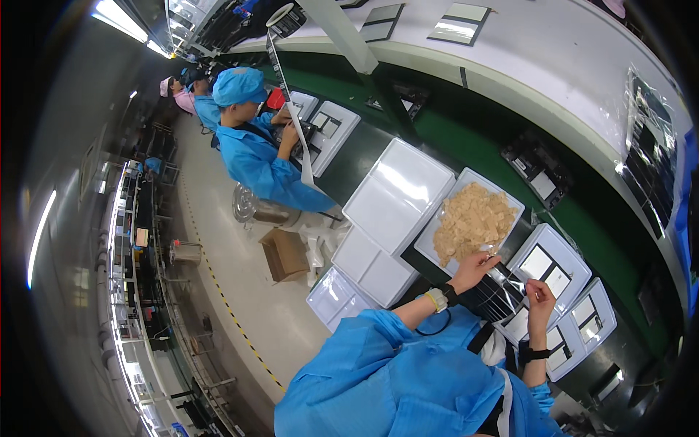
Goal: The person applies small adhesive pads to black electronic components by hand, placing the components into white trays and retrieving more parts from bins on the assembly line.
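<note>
A glossy dark sheet with pale stripes (492, 297) slants in front of my body, between my two hands. My left hand (473, 271) is closed in a pinch at its upper end, beside a white tray (428, 253) heaped with small tan pieces (475, 218). At the sheet's right corner, my right hand (539, 297) has its fingertips pressed together. Whatever they pinch is too small to make out. Just beyond this hand lies a white tray (579, 256) holding flat parts with black and white-silver faces (547, 271).
Large white trays (399, 191) overlap to the left. More trays with flat parts (587, 312) lie at the right. Dark units (540, 171) sit on the green surface under a white shelf (568, 87). A co-worker (251, 153) in blue works farther left; a cardboard box (284, 255) stands on the floor.
</note>
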Demonstrator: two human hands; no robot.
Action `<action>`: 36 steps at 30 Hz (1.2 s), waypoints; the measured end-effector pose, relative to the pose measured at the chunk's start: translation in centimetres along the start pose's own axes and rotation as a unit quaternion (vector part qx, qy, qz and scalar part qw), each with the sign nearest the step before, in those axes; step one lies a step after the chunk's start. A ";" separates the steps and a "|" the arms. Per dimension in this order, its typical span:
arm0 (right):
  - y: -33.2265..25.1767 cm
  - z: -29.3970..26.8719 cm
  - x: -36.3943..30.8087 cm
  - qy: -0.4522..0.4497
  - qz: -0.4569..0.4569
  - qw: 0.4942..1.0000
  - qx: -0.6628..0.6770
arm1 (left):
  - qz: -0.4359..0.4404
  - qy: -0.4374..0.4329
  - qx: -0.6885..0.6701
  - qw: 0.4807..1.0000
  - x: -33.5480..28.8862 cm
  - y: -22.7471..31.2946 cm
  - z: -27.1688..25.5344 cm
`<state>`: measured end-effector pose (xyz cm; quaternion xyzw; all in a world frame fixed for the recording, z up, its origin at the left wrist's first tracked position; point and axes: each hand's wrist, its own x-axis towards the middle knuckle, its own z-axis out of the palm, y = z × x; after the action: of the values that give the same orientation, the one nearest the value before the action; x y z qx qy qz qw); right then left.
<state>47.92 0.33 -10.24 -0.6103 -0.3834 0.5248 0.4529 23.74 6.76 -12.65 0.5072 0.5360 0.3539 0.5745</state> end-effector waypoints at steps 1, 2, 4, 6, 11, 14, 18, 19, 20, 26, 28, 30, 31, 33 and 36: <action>0.1 0.0 0.3 0.013 0.003 1.000 -0.004 | 0.015 0.002 0.032 0.999 0.1 0.0 0.2; 0.1 -0.1 0.0 0.028 0.003 1.000 0.010 | 0.029 0.003 0.064 0.997 0.2 0.0 0.4; 0.6 -0.5 0.5 0.031 0.001 0.999 0.009 | 0.098 0.037 0.028 0.994 0.6 0.0 1.3; 1.3 -0.8 1.1 0.044 -0.007 0.999 0.012 | 0.165 0.068 -0.009 0.984 0.8 0.1 1.3; 1.0 -1.0 1.2 -0.004 0.003 0.999 0.041 | 0.028 -0.009 0.024 0.999 0.9 -0.4 0.9; 1.1 -1.3 0.9 -0.028 0.014 0.994 0.101 | 0.079 0.048 0.019 0.996 0.5 0.0 1.4; 2.7 -1.5 1.3 -0.032 0.017 0.998 0.050 | 0.026 0.046 0.094 0.994 -0.6 0.9 1.7; 3.0 -1.5 1.5 -0.028 0.004 0.999 0.038 | 0.019 0.046 0.112 0.993 -0.6 0.5 1.8; 3.7 -1.7 2.2 -0.031 0.001 0.999 0.042 | 0.021 0.049 0.115 0.992 -0.6 0.2 2.1; 2.6 -2.6 0.0 -0.114 0.024 0.984 0.138 | 0.064 0.101 0.084 0.989 -3.5 1.6 3.3; 3.7 -3.3 -0.9 -0.105 0.001 0.987 0.120 | 0.062 0.103 0.101 0.988 -5.1 2.5 4.2; 4.6 -4.5 -1.6 -0.100 -0.007 0.987 0.123 | 0.136 0.123 0.093 0.979 -6.2 2.4 5.7; 4.7 -5.1 -2.0 -0.101 0.003 0.988 0.114 | 0.137 0.122 0.093 0.979 -6.8 2.3 6.3; 4.8 -6.1 -2.9 -0.102 0.012 0.989 0.105 | 0.114 0.119 0.093 0.982 -8.1 2.5 7.5; 5.5 -7.4 -4.0 -0.145 0.109 0.953 0.244 | 0.093 0.131 0.093 0.983 -10.4 3.7 8.8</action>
<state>54.59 -6.16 -14.08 -0.4367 -0.2363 0.7312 0.4678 30.97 -4.04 -7.16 0.5556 0.5877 0.4175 0.4142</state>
